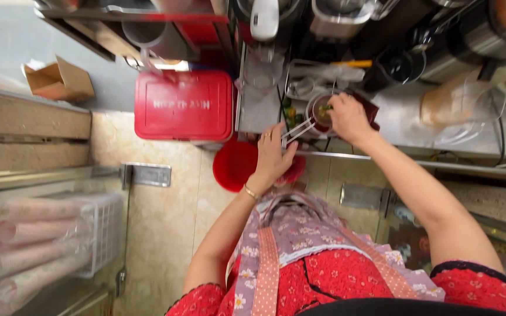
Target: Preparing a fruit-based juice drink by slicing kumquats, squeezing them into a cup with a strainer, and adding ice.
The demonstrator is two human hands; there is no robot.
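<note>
My left hand point(273, 153) holds a pair of metal tongs point(298, 130), tips pointing towards a clear plastic cup point(321, 111). The cup stands on the steel counter point(405, 120) and has something green and brown inside. My right hand point(346, 117) grips the cup's rim from the right side. The left hand wears a ring and a thin bracelet. I wear a flowered apron over a red top.
Below the counter stand a red round bucket point(235, 164) and a red lidded box point(184, 105) on the tiled floor. Appliances and a pot crowd the counter's back. A white basket point(103, 231) beside sleeves of stacked cups sits at the left; a cardboard box point(60, 79) lies beyond.
</note>
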